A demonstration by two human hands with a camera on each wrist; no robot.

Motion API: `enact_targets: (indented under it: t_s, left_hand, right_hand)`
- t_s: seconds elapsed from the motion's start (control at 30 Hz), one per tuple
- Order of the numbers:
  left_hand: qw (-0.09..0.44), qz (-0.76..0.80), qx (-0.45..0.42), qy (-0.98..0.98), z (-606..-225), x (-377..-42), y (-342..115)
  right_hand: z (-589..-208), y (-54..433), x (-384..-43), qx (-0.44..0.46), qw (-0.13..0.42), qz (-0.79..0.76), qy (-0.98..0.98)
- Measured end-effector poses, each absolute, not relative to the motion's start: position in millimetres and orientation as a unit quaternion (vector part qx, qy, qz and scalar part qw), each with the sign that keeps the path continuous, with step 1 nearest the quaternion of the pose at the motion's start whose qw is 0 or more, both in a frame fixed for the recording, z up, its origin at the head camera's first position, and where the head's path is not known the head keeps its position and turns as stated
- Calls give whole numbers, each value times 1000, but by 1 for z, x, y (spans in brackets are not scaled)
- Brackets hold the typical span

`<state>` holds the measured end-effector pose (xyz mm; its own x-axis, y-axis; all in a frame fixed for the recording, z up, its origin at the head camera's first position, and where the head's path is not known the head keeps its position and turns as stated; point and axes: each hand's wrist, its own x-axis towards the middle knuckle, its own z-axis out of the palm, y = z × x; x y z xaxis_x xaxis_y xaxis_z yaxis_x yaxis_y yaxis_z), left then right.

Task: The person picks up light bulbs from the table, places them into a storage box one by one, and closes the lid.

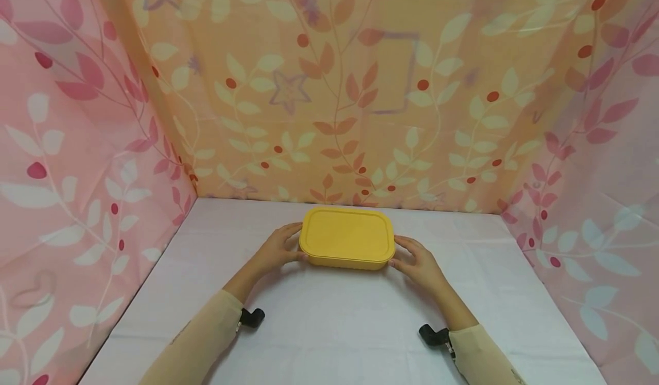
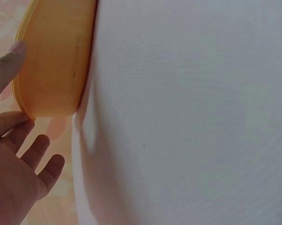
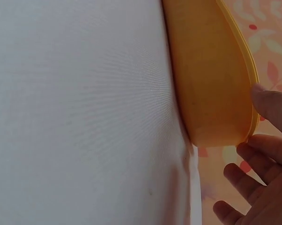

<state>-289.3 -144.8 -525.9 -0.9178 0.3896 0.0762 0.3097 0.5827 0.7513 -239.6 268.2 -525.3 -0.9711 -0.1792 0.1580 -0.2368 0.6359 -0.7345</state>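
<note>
A yellow rectangular lidded box (image 1: 346, 235) sits on the white-covered table with its lid on. My left hand (image 1: 278, 250) is at its left end, thumb near the front corner and fingers farther back. In the left wrist view, the thumb and index fingertips are right at the lid's rim (image 2: 18, 91), while the other fingers are spread below. On the opposite end, my right hand (image 1: 419, 264) touches the box in much the same way. Its thumb (image 3: 270, 105) lies against the rim in the right wrist view, with the remaining fingers loosely spread.
A white cloth (image 1: 329, 328) covers the table. Behind it hangs an orange patterned curtain (image 1: 329, 87), and pink leaf-print curtains (image 1: 67, 145) enclose both sides. Black wrist cameras (image 1: 252, 318) stick out from both sleeves.
</note>
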Motion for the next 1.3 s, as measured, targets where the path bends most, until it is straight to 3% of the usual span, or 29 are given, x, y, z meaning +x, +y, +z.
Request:
enact_targets:
  t_s: [0.5,0.73,1.1,1.3]
  left_hand:
    - [3,436,156,886,-521,-257,-146]
    - [15,449,133,883,-522,-233,-155]
    - [6,362,188,913,-512,-211,-162]
    - [-26,297,228,927,-510,-203,-168]
  right_hand:
    - [-521,265,-226,117,73,388,-911]
    - [-518,263,-217,135,88,362,-918]
    - [-516,259,-200,189,141,264,-935]
    - [-511,263,-193,223,180,197,-938]
